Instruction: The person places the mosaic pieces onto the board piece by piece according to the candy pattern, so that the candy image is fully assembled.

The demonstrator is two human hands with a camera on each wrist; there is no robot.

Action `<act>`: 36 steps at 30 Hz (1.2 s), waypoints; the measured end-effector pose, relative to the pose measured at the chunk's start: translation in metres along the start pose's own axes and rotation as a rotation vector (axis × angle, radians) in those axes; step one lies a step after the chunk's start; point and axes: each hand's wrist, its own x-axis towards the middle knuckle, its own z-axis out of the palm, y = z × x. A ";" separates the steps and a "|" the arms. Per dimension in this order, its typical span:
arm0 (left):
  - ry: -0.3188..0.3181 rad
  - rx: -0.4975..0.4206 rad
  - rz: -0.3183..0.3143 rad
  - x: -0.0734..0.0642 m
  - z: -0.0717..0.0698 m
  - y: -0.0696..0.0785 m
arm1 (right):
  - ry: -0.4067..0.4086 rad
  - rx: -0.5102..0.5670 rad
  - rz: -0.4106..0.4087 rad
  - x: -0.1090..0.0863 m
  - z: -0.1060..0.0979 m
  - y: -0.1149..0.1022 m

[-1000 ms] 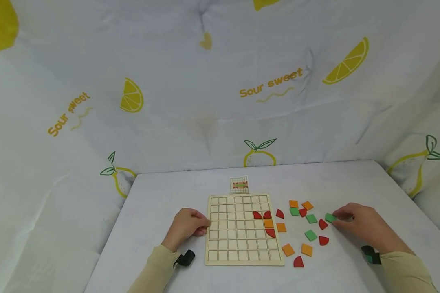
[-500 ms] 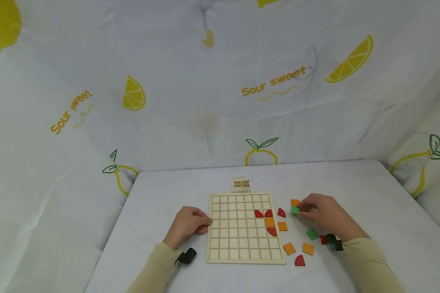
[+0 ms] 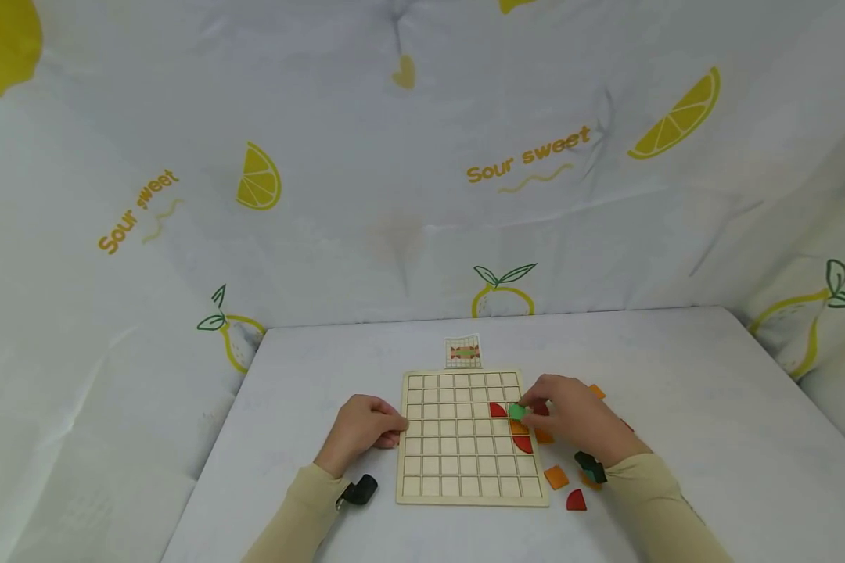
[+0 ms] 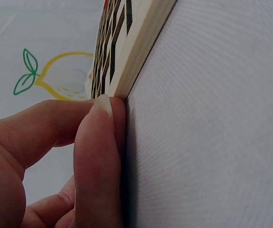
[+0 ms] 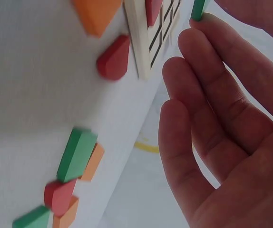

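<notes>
My right hand (image 3: 570,414) pinches a green square tile (image 3: 517,411) over the right side of a wooden grid board (image 3: 472,501). The tile overlaps the cell beside a red quarter-circle tile (image 3: 498,410). Below it, an orange square tile (image 3: 518,428) and another red quarter-circle (image 3: 523,444) lie in cells of the right column, the orange one partly behind the fingers. At the board's left edge, my left hand (image 3: 359,430) holds the rim between thumb and index finger; the left wrist view shows the thumb (image 4: 98,156) against the board's side (image 4: 139,52).
A small pattern card (image 3: 462,352) stands behind the board. Loose tiles lie to the right, among them an orange square (image 3: 556,477) and a red quarter-circle (image 3: 576,500). The right wrist view shows a green tile (image 5: 77,154) beside others; my right arm hides several in the head view.
My right hand has carried the green tile leftward from the far right of the loose tiles to above the board. The left hand stays at the board's edge.
</notes>
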 end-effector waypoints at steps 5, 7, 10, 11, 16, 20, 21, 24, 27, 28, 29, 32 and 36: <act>-0.003 0.000 -0.004 0.000 -0.001 0.001 | -0.010 -0.006 -0.003 0.001 0.009 -0.011; -0.001 0.002 -0.006 -0.001 -0.001 0.001 | -0.018 -0.023 0.001 0.003 0.013 -0.013; 0.001 -0.002 -0.010 -0.001 -0.001 -0.001 | -0.035 -0.051 -0.002 0.005 0.019 -0.016; 0.002 -0.007 -0.011 -0.002 0.000 -0.001 | -0.039 -0.063 -0.004 0.005 0.020 -0.016; 0.001 -0.019 -0.012 -0.003 0.002 -0.001 | -0.041 -0.115 -0.025 0.004 0.023 -0.019; 0.001 -0.020 -0.010 -0.003 0.002 -0.001 | -0.035 -0.147 -0.050 0.005 0.023 -0.019; 0.000 -0.022 -0.010 -0.004 0.002 0.000 | -0.034 -0.155 -0.055 0.005 0.023 -0.019; 0.000 -0.019 -0.007 -0.003 0.002 0.000 | -0.031 -0.172 -0.060 0.006 0.023 -0.019; -0.003 -0.015 -0.007 -0.002 0.002 0.001 | -0.027 -0.179 -0.050 0.006 0.024 -0.019; -0.003 -0.012 -0.005 -0.001 0.002 0.001 | -0.026 -0.180 -0.046 0.005 0.025 -0.019; -0.004 -0.011 -0.004 -0.001 0.002 0.001 | -0.026 -0.182 -0.046 0.005 0.025 -0.020; -0.004 -0.010 -0.009 0.000 0.001 0.001 | -0.020 -0.191 -0.040 0.005 0.027 -0.021; -0.005 -0.010 -0.010 0.000 0.001 0.002 | -0.012 -0.189 -0.035 0.006 0.030 -0.022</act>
